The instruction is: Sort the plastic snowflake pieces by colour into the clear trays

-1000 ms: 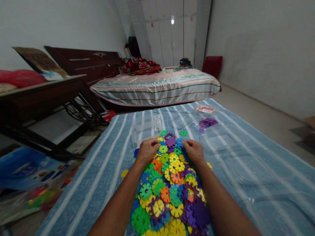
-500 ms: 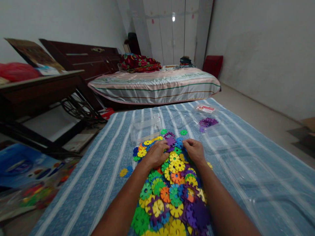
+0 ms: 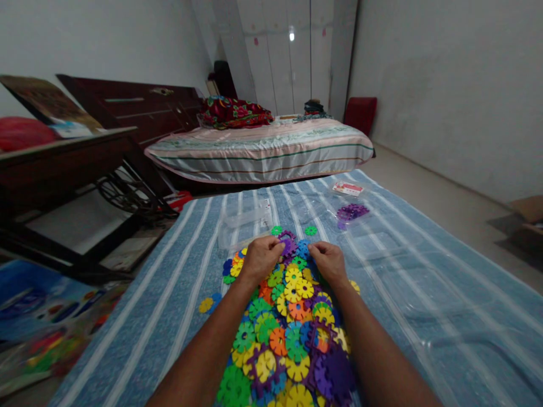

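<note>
The left hand is now shifted upward, a purple disc pinched; a blue disc is pinched by the right hand.

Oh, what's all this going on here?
A person is reaching over a pile of colourful, notched plastic discs on a blue-and-white striped cloth. At the pile's far end, the left hand has its fingertips at a flat purple toothed piece, and the right hand is at a blue notched disc. Whether either is gripped is hard to tell. A clear plastic container sits beyond the left hand.
</note>
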